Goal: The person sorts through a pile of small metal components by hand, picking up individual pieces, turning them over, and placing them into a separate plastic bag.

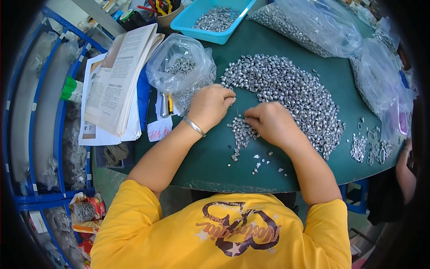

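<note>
A big heap of small silver-grey metal pieces [286,83], rounded and hollow like little caps, covers the middle of the green table. My left hand [209,105], with a bangle on the wrist, is closed in a pinch at the heap's left edge. A tiny pale bit shows at its fingertips, too small to name. Fingers pinched together, my right hand [274,123] is over a smaller pile of the same pieces [242,133]. A thin pointed thing [238,112] shows by its fingertips; whether they hold it is unclear.
A plastic bag of metal pieces [181,67] and stacked papers [118,80] lie left. At the back are a blue basket [216,38] and large filled bags [313,27]. Small piles [358,148] lie right, near another person's arm [405,172]. White chips [256,164] lie near the front edge.
</note>
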`<state>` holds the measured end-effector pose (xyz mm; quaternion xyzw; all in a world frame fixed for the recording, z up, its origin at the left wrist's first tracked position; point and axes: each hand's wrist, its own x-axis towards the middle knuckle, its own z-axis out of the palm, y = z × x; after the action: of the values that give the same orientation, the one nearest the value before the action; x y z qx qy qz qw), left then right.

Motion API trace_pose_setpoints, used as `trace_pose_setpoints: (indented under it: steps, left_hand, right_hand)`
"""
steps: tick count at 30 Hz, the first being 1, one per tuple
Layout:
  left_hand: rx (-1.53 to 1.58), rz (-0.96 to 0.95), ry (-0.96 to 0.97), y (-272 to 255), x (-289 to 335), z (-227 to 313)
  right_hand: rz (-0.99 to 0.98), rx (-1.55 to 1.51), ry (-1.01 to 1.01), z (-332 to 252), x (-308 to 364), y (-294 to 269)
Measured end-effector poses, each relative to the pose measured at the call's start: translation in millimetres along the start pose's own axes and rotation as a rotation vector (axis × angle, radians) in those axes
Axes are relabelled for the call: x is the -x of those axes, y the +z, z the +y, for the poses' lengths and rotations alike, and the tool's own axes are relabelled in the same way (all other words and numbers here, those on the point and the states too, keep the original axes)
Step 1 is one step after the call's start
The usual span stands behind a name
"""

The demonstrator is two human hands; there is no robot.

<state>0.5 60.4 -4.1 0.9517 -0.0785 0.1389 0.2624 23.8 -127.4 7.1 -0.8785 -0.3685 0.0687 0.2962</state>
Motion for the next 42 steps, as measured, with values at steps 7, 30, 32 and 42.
trace_pose_setpoints:
  steps: [7,30,32,42]
  left_hand:
    - [-0.094,-0.094,-0.021,4,-9,3]
    - [0.200,-0.127,-0.048,-6,29,9]
    - [0.175,-0.109,-0.018,-3,29,11]
    - [1.516,-0.252,-0.639,-23,23,-6]
  right_hand:
    - [0.021,-0.230,0.089,5,-1,-3]
    - [-0.224,-1.314,0.387,12,1,-20]
    - [-0.084,-0.767,0.365,-2,1,-16]
    - [0.048,-0.023,-0.050,-6,4,10]
